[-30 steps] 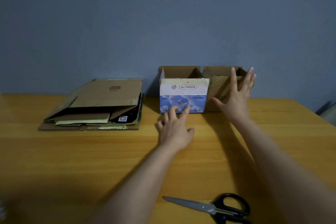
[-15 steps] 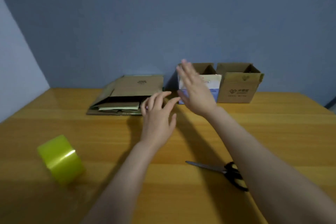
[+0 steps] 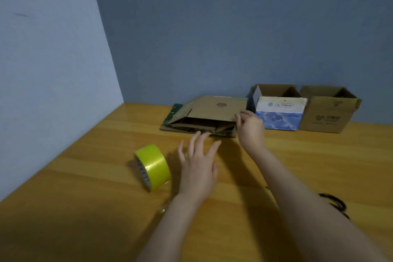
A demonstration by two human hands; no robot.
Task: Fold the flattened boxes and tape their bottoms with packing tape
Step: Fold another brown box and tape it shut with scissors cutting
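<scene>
- The wooden table [image 3: 85, 208] carries everything; the task's things sit along its far edge, by the wall.
- The stack of flattened boxes [image 3: 191, 128] lies straight ahead of both hands. Its long axis runs left to right along the wall, and its open flap edges face the person.
- The top flattened carton [image 3: 217, 108] is the likely next piece to lift off, with its near right corner as the grip point.
- The brown box [image 3: 327, 112] stands erected at the far right with its top flaps up. Its inside is mostly hidden from this angle.
- The blue-and-white printed box [image 3: 278, 115] stands between the brown box and the stack, also open on top, and nothing shows inside it.
- The left hand [image 3: 198, 168] hovers open with its fingers spread, just short of the stack's near edge, holding nothing.
- The right hand [image 3: 249, 128] is the nearer one. Its fingers curl on the top carton's near right corner and appear to pinch it.
- The yellow-green packing tape roll [image 3: 154, 166] rests on its side, just left of the left hand.
- The black scissors [image 3: 333, 203] lie to the right, partly behind the right forearm.
</scene>
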